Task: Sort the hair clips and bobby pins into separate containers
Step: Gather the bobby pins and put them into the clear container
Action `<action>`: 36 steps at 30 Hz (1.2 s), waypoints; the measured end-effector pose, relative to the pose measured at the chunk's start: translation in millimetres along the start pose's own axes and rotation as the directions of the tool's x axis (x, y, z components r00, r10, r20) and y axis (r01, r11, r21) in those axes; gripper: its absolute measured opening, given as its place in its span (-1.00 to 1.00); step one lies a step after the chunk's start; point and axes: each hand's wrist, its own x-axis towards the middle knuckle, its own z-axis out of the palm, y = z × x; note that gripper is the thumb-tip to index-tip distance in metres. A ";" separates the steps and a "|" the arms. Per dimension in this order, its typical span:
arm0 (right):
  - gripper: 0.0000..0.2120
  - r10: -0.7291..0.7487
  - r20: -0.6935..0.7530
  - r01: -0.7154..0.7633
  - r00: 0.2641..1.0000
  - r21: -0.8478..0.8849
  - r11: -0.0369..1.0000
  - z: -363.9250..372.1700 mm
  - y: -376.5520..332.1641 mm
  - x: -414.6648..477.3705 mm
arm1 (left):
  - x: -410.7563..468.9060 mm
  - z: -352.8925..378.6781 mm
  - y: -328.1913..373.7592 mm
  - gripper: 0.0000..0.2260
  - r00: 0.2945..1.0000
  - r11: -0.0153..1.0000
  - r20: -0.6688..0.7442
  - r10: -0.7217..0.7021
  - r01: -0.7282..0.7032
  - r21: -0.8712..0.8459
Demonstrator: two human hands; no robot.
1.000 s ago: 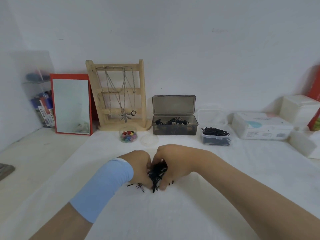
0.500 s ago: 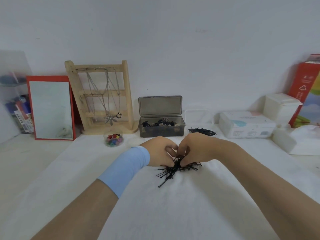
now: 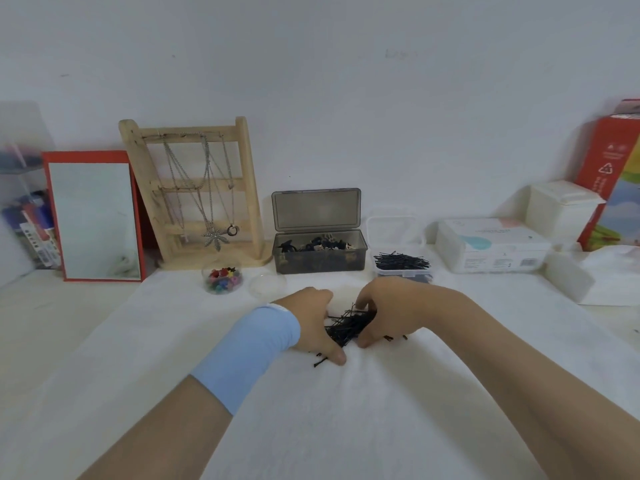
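**A:** What sits nearest?

**B:** The left forearm (image 3: pixel 156 431) and right forearm (image 3: pixel 526 382) reach in over the white-covered surface (image 3: pixel 346 427). A pale blue band (image 3: pixel 247 355) wraps the left wrist, just behind the left grip (image 3: pixel 310 327).

**A:** And the grips themselves?

**B:** The left grip and the right grip (image 3: pixel 394 313) face each other. Their fingers curl in around a pile of bobby pins (image 3: pixel 348 327) that lies on the surface between them. Both touch the pile, and the left thumb presses down at its near edge.

**A:** Any pins loose?

**B:** A few stray pins (image 3: pixel 320 361) lie right beside the left thumb. A couple more poke out under the right grip's palm.

**A:** What is just beyond?

**B:** Past the left grip, a little to its left, stands a small clear bowl (image 3: pixel 223 289) of what look like coloured clips. A round lid (image 3: pixel 267 286) lies flat beside it. Beyond the gap between the grips is a smoky box (image 3: pixel 322 265), its hinged lid (image 3: pixel 317 209) raised upright, with dark hair clips (image 3: pixel 318 244) inside. Directly behind the right grip, partly hidden by its knuckles, a clear tub (image 3: pixel 401 274) is heaped with black pins (image 3: pixel 401 262).

**A:** And farthest?

**B:** Along the wall (image 3: pixel 346 98), well left of the left grip, a wooden rack (image 3: pixel 247 188) holds necklaces (image 3: pixel 207 188). A red-framed mirror (image 3: pixel 93 216) leans next to it, with a blurred clear organiser (image 3: pixel 20 202) at the edge. Well right of the right grip are a white packet (image 3: pixel 491 249), a white lidded box (image 3: pixel 561 211) and a red carton (image 3: pixel 613 174).
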 end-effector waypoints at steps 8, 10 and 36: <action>-0.39 -0.109 0.103 0.104 0.989 0.053 0.993 -26.0 29.7 -2.0 | 32.6 -11.1 10.5 -0.46 0.981 0.981 0.010 0.195 -0.195 -0.012; -0.25 -0.093 0.171 0.089 0.981 0.031 0.996 -30.4 38.8 -0.4 | 37.1 -13.9 12.6 -0.38 0.983 0.978 0.043 0.178 -0.182 0.104; -0.48 -0.109 0.029 0.109 0.994 -0.012 0.994 -10.9 36.3 0.1 | 67.1 -7.5 21.5 -0.78 0.961 0.963 -0.065 0.270 -0.268 0.037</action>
